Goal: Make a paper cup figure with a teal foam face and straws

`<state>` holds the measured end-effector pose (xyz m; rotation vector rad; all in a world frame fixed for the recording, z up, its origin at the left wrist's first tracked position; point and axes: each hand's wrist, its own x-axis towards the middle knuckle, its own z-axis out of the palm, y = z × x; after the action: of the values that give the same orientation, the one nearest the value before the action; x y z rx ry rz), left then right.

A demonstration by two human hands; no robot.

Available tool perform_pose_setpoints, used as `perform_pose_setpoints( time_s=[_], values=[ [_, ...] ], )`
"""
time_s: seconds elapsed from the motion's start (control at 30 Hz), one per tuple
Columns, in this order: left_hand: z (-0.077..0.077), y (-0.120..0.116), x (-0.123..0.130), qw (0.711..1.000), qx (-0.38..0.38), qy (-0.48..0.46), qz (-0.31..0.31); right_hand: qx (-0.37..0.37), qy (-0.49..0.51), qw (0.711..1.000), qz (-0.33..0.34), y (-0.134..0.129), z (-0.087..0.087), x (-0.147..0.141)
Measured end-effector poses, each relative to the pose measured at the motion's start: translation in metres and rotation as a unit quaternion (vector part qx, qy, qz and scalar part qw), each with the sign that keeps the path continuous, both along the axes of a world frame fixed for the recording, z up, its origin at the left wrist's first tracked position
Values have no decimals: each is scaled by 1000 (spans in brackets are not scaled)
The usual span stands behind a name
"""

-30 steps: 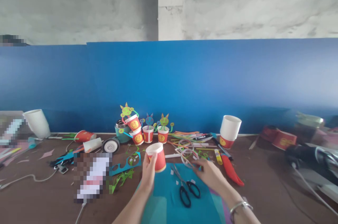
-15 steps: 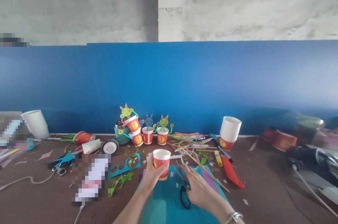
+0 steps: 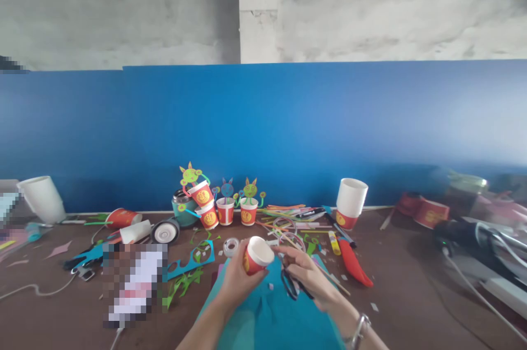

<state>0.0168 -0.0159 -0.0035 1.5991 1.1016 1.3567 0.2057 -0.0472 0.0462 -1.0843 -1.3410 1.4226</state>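
A red and white paper cup (image 3: 258, 255) is in my left hand (image 3: 236, 279), the fingers wrapped round its side. The cup tilts to the right, above a teal sheet (image 3: 247, 322). My right hand (image 3: 305, 272) grips a pair of dark-handled scissors (image 3: 290, 285), whose handles hang below the fingers. Its index finger points toward the cup's rim; whether it touches is unclear. The scissor blades are mostly hidden behind the hand. A roll of clear tape (image 3: 231, 246) lies just left of the cup.
Cups with paper animal figures (image 3: 248, 210) stand at the back beside a green flask (image 3: 184, 210). Stacked white cups (image 3: 351, 196), a glue stick (image 3: 334, 242) and a red-handled tool (image 3: 354, 264) lie to the right. Blue and green paper scraps (image 3: 189, 265) spread leftward.
My right hand has lifted the scissors off the teal sheet and brought them nearer the cup. My left hand has tilted the cup to the right. The view has shifted slightly.
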Motion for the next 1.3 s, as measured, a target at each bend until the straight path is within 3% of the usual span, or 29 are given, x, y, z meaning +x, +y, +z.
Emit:
perform_pose_setpoints(
  time_s=[0.1,0.23,0.73,1.3],
  values=[
    [-2,-1,0,1000,4,19,2,48,-79,996,-4,-1,-4,-3],
    [-3,-2,-1,1000,9,24,4,46,-125,991,27,1,-12,-4],
    [2,-4,1,991,49,101,-67,59,-196,979,5,2,-15,-8],
    [5,-6,1,991,44,112,-56,95,-240,966,4,-1,-15,-10]
  ],
)
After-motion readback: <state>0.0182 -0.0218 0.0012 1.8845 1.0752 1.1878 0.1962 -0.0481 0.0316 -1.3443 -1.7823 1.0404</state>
